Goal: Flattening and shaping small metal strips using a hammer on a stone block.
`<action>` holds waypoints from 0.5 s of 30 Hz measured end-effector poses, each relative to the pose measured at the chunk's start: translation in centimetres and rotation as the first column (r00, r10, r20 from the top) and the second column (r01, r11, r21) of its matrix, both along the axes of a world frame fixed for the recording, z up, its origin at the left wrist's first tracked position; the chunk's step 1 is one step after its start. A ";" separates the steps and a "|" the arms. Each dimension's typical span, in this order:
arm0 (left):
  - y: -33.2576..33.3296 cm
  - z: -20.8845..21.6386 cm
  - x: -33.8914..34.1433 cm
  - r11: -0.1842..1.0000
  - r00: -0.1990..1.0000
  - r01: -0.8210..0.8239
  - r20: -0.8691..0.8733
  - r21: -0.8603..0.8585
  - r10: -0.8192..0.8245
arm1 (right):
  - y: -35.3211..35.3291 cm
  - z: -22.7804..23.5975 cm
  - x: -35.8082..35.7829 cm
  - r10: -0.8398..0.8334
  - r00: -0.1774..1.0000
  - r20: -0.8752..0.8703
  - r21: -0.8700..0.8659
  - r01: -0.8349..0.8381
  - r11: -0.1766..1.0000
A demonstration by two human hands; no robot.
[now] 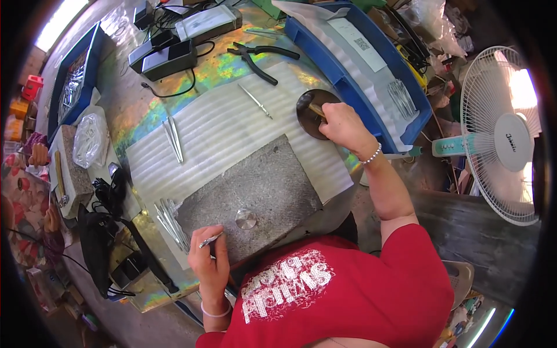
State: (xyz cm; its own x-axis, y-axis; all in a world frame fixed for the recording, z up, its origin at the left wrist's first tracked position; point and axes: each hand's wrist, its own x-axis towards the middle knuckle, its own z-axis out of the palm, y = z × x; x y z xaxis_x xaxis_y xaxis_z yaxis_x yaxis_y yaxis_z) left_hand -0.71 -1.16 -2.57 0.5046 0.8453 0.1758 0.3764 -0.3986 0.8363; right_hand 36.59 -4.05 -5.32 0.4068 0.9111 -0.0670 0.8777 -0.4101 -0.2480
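My right hand (pixel 346 129) is closed round the short wooden handle of a hammer (pixel 305 102), whose dark head is over a round dark disc (pixel 317 123). My left hand (pixel 208 255) is closed on a slim silver metal piece (pixel 210 239), seemingly tweezers; most of it is hidden by the fingers. That hand is at the near left edge of a grey stone slab (pixel 255 180). A small shiny round piece (pixel 246 218) sits on the slab. Left of it is a bundle of tweezers (pixel 172 225). More tweezers (pixel 173 140) and a pointed silver tool (pixel 255 102) lie on white foam sheeting (pixel 209 122).
Black-handled pliers (pixel 255 60) and dark boxes with cables (pixel 169 60) are at the back. A blue tray (pixel 331 61) is at right, beyond it a white fan (pixel 502 136). Another blue tray (pixel 87 61) stands at left, near another person's hand (pixel 39 154).
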 end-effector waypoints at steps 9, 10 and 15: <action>-1.6 -0.2 -0.5 0.953 0.946 -0.057 0.289 -0.297 0.147 | -2.9 3.1 0.1 -0.075 0.769 -0.635 0.359 0.380 0.852; -1.8 0.0 -0.3 0.902 0.891 -0.040 0.394 -0.430 0.227 | -3.5 4.0 0.1 -0.075 0.608 -0.790 0.279 0.467 0.839; -1.9 0.2 0.1 0.839 0.809 0.084 0.528 -0.538 0.257 | -4.7 6.0 -1.4 0.119 0.239 -0.964 0.245 0.610 0.754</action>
